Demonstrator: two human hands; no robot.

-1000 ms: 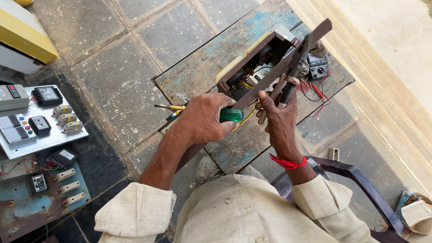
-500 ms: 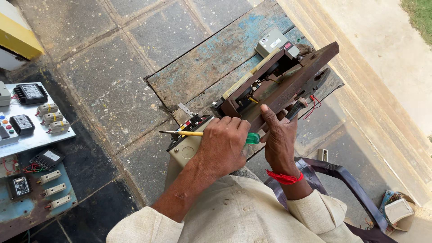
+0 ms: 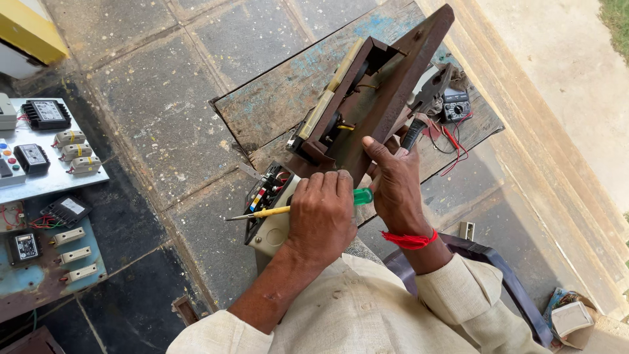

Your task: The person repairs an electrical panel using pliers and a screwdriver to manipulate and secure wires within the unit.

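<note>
Two bare hands work over a worn wooden board [image 3: 275, 108] w/ flaking blue paint, lying on the paved floor. Left hand [image 3: 322, 213] is fisted tight around a screwdriver [image 3: 288, 209]: yellow shaft pokes out left of the fist, metal tip pointing away from the board's near edge, green handle end showing at the fist's right side. Right hand [image 3: 395, 190], red thread [image 3: 409, 240] at the wrist, is closed on the lower end of a brown rusty metal frame [image 3: 386, 98]; thumb lies up along its flat face. Frame stands tilted on the board, running from the hands up toward the board's far-right corner. A boxy assembly [image 3: 331, 111] w/ pale strips is fixed to the frame's left side.

Just below the frame, at the board's near edge, sits a grey switch box [image 3: 268, 210] w/ coloured terminals, partly under the left hand. Pliers [image 3: 419, 115] w/ dark grips and a small black multimeter [image 3: 455, 105] w/ red leads lie on the board's right end, behind the frame.

Well left of the board: a white panel [image 3: 49, 183] w/ meters & breakers, and a blue panel [image 3: 39, 275] w/ more parts nearer the camera. Right of the board, near the person's right sleeve, a dark chair arm [image 3: 504, 269].
</note>
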